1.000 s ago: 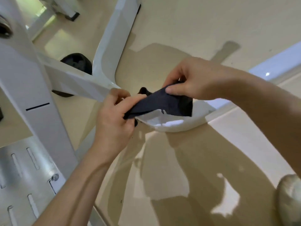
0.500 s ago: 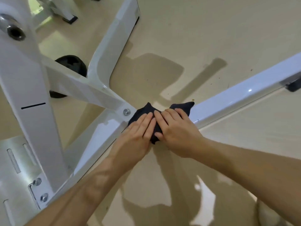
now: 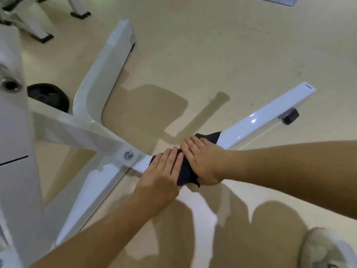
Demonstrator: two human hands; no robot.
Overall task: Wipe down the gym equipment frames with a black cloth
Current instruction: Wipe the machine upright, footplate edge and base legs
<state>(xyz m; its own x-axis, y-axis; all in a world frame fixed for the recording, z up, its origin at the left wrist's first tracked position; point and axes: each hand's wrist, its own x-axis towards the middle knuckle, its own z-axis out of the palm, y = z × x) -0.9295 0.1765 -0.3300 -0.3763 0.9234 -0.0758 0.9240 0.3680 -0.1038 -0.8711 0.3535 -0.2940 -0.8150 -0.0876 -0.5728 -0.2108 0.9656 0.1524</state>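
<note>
A bolt [image 3: 129,155] is seen at the frame joint on the left. Just to its right, the left hand [image 3: 164,171] is laid flat, fingers straight, on the black cloth [image 3: 186,172]. The right hand [image 3: 204,161] is pressed flat beside it. The cloth is draped over the white frame bar [image 3: 266,117], whose far right end is carried on a black foot [image 3: 289,117].

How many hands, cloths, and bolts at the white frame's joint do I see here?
Hands: 2 (left hand, right hand)
Cloth: 1
Bolt: 1
Total: 4
</note>
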